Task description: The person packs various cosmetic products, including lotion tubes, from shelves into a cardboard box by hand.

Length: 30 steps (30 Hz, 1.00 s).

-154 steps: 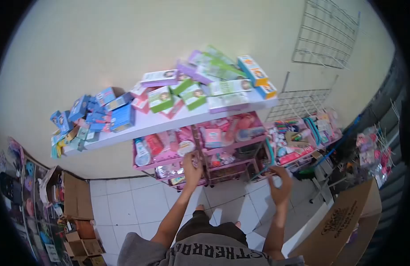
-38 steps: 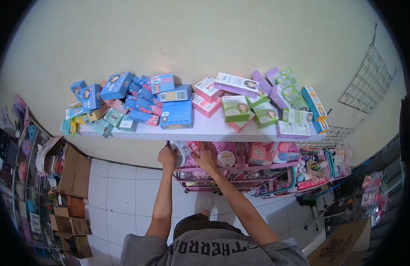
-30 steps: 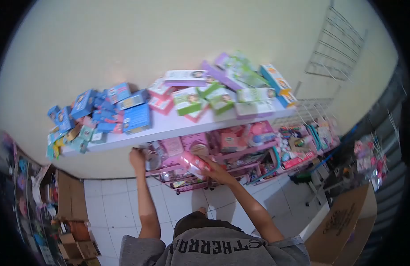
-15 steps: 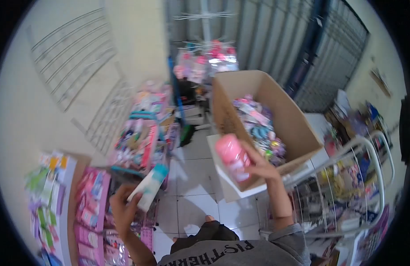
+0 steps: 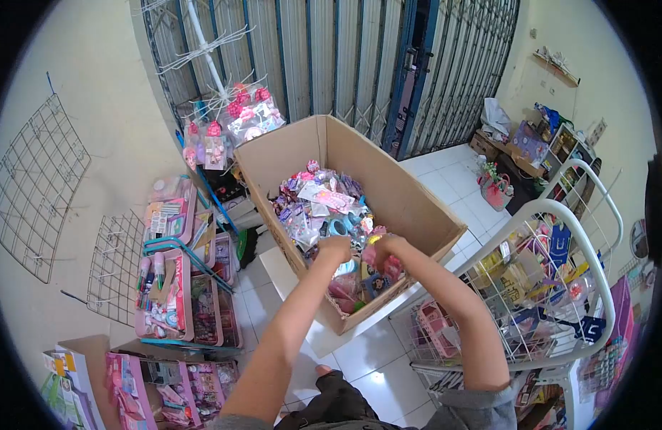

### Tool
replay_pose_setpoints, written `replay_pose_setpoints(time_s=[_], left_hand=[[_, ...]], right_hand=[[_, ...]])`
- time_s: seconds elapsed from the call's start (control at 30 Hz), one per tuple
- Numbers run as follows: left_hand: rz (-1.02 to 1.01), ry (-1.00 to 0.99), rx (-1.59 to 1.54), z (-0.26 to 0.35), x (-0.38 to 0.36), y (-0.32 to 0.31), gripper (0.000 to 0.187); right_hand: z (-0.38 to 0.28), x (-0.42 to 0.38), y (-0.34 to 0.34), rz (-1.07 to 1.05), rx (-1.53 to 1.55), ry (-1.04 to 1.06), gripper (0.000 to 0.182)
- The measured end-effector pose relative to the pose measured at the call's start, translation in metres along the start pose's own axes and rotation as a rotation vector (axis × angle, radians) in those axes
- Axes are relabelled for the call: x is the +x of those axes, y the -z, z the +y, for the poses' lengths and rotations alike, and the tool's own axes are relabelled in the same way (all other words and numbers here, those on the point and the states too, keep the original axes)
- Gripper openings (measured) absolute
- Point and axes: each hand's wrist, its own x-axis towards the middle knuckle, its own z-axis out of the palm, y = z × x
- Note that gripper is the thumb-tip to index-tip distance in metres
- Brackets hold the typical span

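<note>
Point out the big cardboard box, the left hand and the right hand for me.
Cardboard box (image 5: 392, 190), head view: inner wall at picture right.
Left hand (image 5: 335, 249), head view: back of the hand.
Right hand (image 5: 390, 246), head view: back of the hand.

- The head view is looking out from the wearer's head, facing forward and tilting steeply down.
- It is pointing over the open brown cardboard box (image 5: 395, 190) towards the grey metal folding gate (image 5: 331, 64) behind.
- The box is sitting near, filling the middle, and the camera is peering into it from above.
- Both arms are entering from the bottom edge, with the left hand (image 5: 335, 249) and right hand (image 5: 390, 247) appearing near the centre.
- The wide lens is taking in the cream wall (image 5: 94, 86) at left and the white tubular-framed wire rack (image 5: 605, 308) at right, while black curves are bounding the corners.
</note>
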Motion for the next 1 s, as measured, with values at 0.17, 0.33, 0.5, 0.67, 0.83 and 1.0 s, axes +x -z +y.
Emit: replay_pose_setpoints(time_s=[0.17, 0.33, 0.5, 0.67, 0.83, 1.0], left_hand=[[-0.107, 0.078, 0.002, -0.001, -0.006, -0.003, 0.029], [0.736, -0.281, -0.41, -0.026, -0.104, 0.017, 0.021], [0.996, -0.176, -0.651, -0.121, -0.281, -0.058, 0.021], [1.254, 0.502, -1.04, -0.195, -0.465, -0.212, 0.023], [1.55, 1.171, -0.831, -0.181, -0.634, -0.34, 0.023], [1.528, 1.792, -0.528, -0.16, -0.722, -0.427, 0.035]], right_hand=[[0.016, 0.022, -0.011, 0.164, 0.019, -0.023, 0.054], [0.04, 0.039, -0.019, 0.529, 0.225, 0.119, 0.062], [-0.075, -0.097, -0.012, 1.36, 0.767, 0.364, 0.036], [-0.277, -0.167, -0.039, 1.049, 0.775, 1.045, 0.023], [-0.493, -0.192, -0.098, 0.396, 0.256, 1.671, 0.023], [-0.669, -0.206, -0.211, -0.042, 0.006, 1.863, 0.026]])
